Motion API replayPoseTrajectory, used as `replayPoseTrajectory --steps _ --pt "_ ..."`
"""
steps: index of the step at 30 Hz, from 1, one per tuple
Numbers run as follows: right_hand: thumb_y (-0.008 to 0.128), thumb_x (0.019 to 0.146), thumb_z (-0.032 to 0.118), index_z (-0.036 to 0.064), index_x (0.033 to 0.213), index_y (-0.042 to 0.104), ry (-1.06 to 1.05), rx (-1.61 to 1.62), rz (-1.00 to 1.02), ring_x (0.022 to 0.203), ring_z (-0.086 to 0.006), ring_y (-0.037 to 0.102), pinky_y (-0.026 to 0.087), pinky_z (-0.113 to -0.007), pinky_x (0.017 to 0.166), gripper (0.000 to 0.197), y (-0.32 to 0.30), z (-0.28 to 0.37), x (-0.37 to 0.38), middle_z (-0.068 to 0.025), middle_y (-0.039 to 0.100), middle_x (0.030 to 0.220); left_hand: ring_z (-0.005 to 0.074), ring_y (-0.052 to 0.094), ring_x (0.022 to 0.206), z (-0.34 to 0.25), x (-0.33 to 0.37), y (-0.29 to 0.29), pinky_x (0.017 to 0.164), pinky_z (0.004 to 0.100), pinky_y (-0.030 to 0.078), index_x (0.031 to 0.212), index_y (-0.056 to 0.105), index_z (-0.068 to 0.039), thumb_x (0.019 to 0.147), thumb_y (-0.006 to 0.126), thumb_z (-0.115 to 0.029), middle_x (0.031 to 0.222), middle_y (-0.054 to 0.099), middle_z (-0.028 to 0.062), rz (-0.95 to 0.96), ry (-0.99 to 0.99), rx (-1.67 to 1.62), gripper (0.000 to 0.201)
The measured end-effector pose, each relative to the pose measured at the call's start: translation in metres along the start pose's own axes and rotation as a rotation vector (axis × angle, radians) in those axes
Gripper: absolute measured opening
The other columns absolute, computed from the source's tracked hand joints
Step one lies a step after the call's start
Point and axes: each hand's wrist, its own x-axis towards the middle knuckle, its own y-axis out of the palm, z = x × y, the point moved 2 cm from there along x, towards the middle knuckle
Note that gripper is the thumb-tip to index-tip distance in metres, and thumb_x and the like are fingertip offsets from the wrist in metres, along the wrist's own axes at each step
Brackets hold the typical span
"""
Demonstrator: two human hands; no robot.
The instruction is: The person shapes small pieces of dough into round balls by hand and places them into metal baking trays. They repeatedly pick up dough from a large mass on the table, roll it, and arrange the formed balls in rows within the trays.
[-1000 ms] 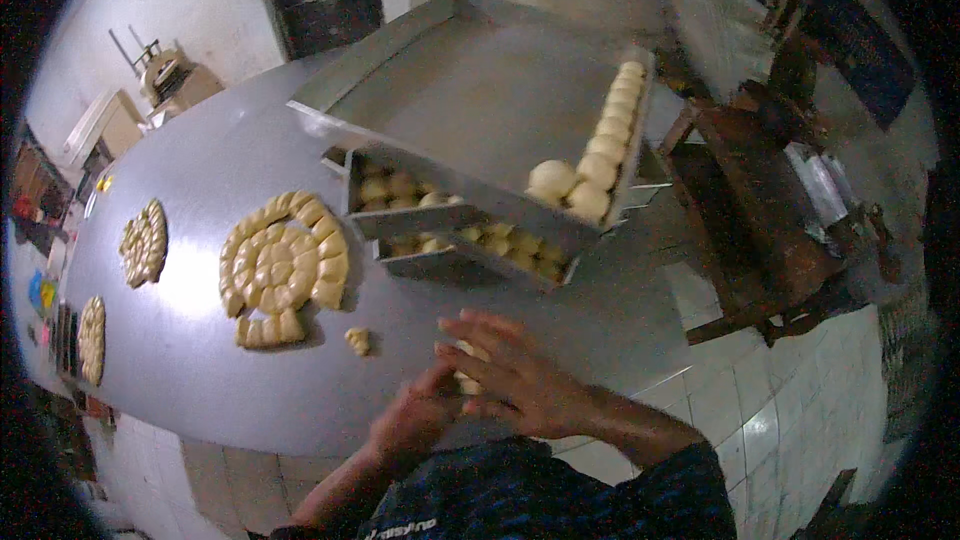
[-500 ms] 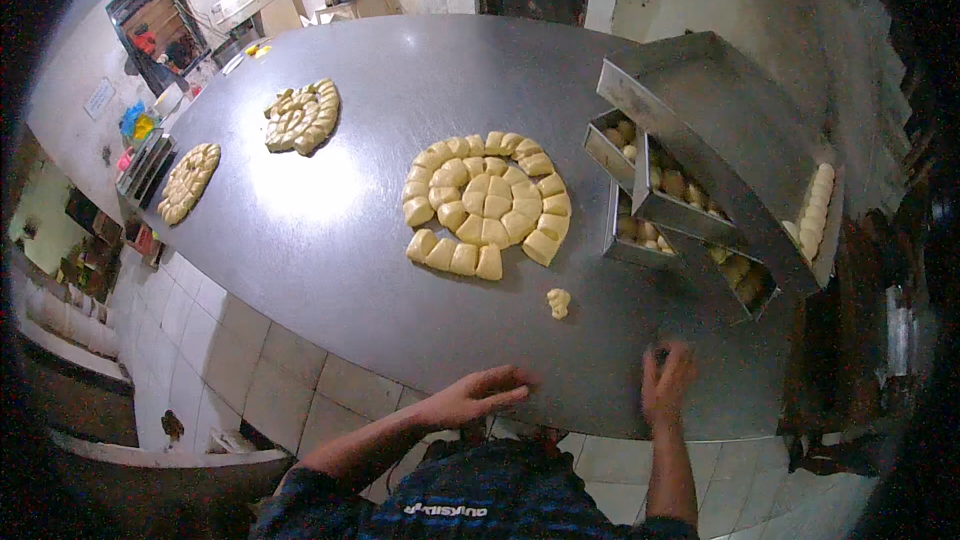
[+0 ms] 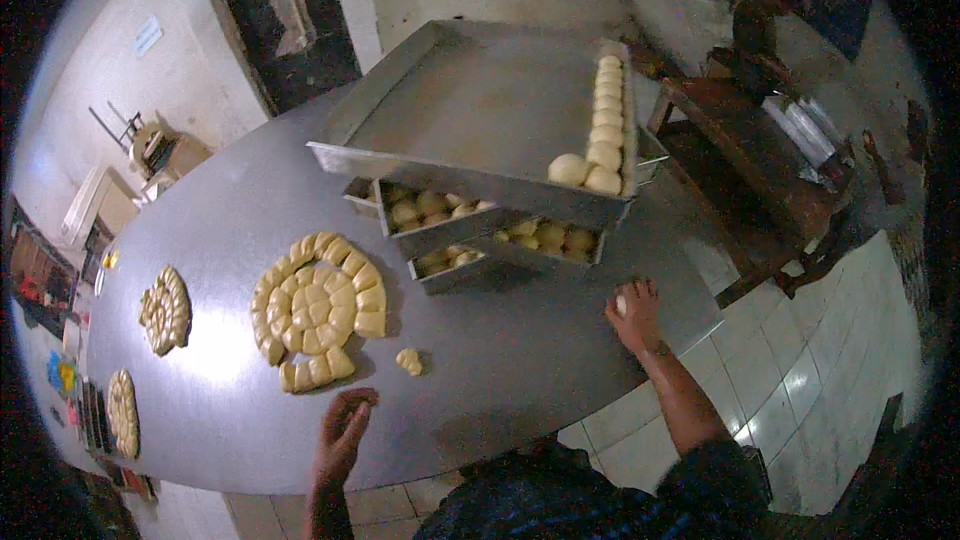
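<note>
right hand [image 3: 634, 320] cups pale dough [image 3: 621, 306], left hand [image 3: 343, 432] near cut dough [image 3: 312, 312].

- Dim indoor light, with white glare pooling at the left of the steel tabletop [image 3: 260, 455] — the right side is duller grey.
- Soft shadow beneath the stacked trays [image 3: 470, 177].
- Far doorway [image 3: 300, 60], dark.
- At right, small glints on the floor tiles [image 3: 742, 380].
- Fine detail is soft, including the left hand [image 3: 342, 432] and right hand [image 3: 635, 320].
- Fisheye curves straight edges — grainy black swallows the corners.
</note>
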Motion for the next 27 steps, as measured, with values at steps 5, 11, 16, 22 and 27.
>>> replayPoseTrajectory --steps 5,11,16,22,27 --pt "0.065 0.069 0.014 0.0063 0.079 0.056 -0.045 0.064 0.170 0.089 -0.0342 0.051 0.036 -0.049 0.083 0.016 0.032 0.004 0.020 -0.0163 0.055 0.087 0.0130 0.050 0.094 -0.089 0.050 0.054 0.083 0.0272 0.039 0.104 0.054 -0.002 0.088 0.048 -0.017 0.099 0.056 0.0059 0.035 0.156 0.032 0.022" --pt "0.064 0.070 0.018 0.0062 0.085 0.060 0.227 0.025 0.098 0.095 -0.0350 0.050 0.036 -0.046 0.090 0.020 0.021 -0.087 0.041 -0.0153 0.056 0.097 0.0203 0.056 0.094 -0.185 0.117 0.111 0.083 0.0320 0.042 0.099 0.056 0.001 0.086 0.049 -0.008 0.097 0.059 0.0110 -0.054 0.415 0.106 0.018" --pt "0.062 0.073 0.017 0.0027 0.107 0.054 -0.036 0.106 0.329 0.103 -0.0380 0.048 0.041 -0.044 0.088 0.037 -0.009 -0.066 0.015 -0.0192 0.049 0.115 0.0295 0.058 0.091 -0.245 0.172 0.187 0.081 0.0346 0.045 0.093 0.061 0.000 0.084 0.050 -0.010 0.096 0.061 0.0149 0.108 1.075 0.722 0.018" --pt "0.056 0.081 0.013 0.0032 0.113 0.050 0.215 0.800 0.188 0.093 -0.0166 0.054 0.044 -0.032 0.081 0.034 -0.127 -0.054 0.151 -0.0053 0.055 0.105 0.0333 0.060 0.084 -0.238 0.193 0.213 0.078 0.0381 0.047 0.097 0.060 0.000 0.083 0.050 -0.018 0.094 0.062 0.0176 0.401 0.734 0.968 0.025" --pt "0.056 0.083 0.015 0.0021 0.104 0.057 -0.262 0.847 -0.095 0.085 -0.0151 0.056 0.043 -0.029 0.080 0.024 -0.167 0.060 0.261 -0.0048 0.061 0.095 0.0337 0.058 0.094 -0.233 0.186 0.206 0.085 0.0380 0.045 0.102 0.059 -0.001 0.084 0.051 -0.021 0.102 0.061 0.0172 0.408 0.743 0.890 0.028"
